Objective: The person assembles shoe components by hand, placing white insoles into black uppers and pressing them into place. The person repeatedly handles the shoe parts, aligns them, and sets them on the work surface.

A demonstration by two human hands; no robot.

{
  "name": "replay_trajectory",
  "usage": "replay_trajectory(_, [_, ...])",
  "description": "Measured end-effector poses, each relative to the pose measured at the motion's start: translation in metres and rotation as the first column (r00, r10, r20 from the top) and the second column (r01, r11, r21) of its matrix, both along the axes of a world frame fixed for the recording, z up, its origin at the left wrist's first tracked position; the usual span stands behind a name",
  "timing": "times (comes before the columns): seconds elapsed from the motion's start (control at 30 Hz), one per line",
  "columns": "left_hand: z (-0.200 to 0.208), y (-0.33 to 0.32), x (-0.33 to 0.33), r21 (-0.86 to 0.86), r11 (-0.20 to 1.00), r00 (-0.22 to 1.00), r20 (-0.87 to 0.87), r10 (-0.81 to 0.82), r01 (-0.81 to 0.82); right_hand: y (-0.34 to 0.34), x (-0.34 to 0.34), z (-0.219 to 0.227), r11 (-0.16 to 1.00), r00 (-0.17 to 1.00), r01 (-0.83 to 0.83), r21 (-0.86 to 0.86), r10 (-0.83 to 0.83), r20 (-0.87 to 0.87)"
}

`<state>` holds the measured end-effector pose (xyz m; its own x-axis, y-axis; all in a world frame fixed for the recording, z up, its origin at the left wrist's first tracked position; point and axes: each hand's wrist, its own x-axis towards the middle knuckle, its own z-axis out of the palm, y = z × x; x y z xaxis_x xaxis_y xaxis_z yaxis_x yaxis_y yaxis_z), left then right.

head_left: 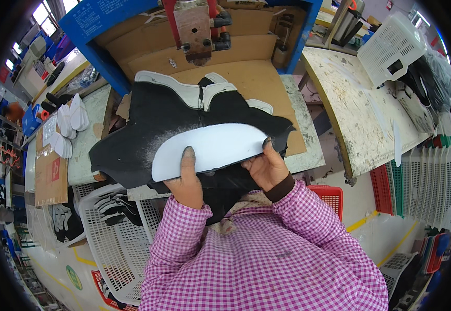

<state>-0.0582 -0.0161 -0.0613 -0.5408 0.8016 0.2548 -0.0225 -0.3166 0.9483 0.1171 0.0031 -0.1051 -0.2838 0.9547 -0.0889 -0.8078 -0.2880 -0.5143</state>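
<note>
Together, both hands, left (188, 184) and right (267, 167), grip one white curved piece (210, 147) over one black sheet (147, 129).

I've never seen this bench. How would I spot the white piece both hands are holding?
Start at the cardboard-covered bench under the red press head; a big black material sheet is spread over it. On the sheet's near edge sits the white curved panel, with the left hand and right hand gripping its lower edge. It is one plain crescent, unlike the white-edged black pieces behind.

2 hands (189, 184), 1 white curved piece (210, 147), 1 black sheet (153, 129), 3 white baskets (116, 243).
</note>
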Motion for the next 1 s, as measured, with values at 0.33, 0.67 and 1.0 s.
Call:
replay_trajectory(0.33, [-0.01,-0.003,0.002,-0.119,0.992,0.984,0.165,0.065,-0.046,0.011,-0.015,0.017,0.991,0.986,-0.136,0.003,0.135,0.097])
replay_trajectory(0.67, [-0.037,-0.011,-0.006,-0.143,0.985,0.955,-0.293,0.052,-0.097,-0.002,-0.024,0.018,0.971,0.835,0.218,0.096,-0.236,0.497])
replay_trajectory(1.0, [-0.039,-0.012,0.022,-0.14,0.989,0.972,-0.225,-0.067,0.036,-0.006,-0.031,0.017,0.99,0.984,0.131,0.044,-0.135,0.114])
